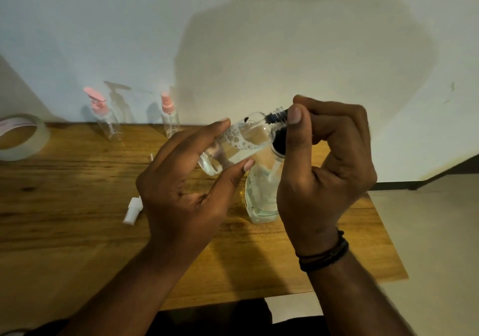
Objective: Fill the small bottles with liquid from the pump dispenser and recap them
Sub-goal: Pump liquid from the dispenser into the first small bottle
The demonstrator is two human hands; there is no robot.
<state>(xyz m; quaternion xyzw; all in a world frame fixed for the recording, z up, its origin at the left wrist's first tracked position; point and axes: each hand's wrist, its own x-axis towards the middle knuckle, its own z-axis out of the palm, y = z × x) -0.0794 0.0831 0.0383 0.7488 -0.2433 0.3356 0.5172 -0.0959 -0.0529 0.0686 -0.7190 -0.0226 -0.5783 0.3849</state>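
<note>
The small bottle (241,141) is held in the air above the middle of the wooden table (77,180), tilted with its open threaded neck up and to the right. The table's far edge meets the white wall, its right edge falls away just beyond the right wrist, and its near edge runs below the forearms.

Going from the left: a roll of clear tape (19,136) lies at the far left edge. Against the wall stand a clear bottle with a pink pump top (105,117) and, to its right, a clear bottle with a pink spray cap (169,117), the two apart from each other. Bare wood stretches in front of them down to a white cap piece (133,210) lying just left of the left hand.

The left hand (186,180) grips the small bottle's lower body, fingers curled over the top and thumb underneath. The bottle is clear plastic, with foamy bubbles and a little clear liquid inside.

Directly below it the pump dispenser (261,193) stands on the table, clear-bodied, partly full of clear liquid, with a black collar. The right hand (324,167) has its fingers curled around the dispenser's black nozzle, the thumb beside the small bottle's neck; the nozzle tip sits in that neck. A dark band circles the right wrist.
</note>
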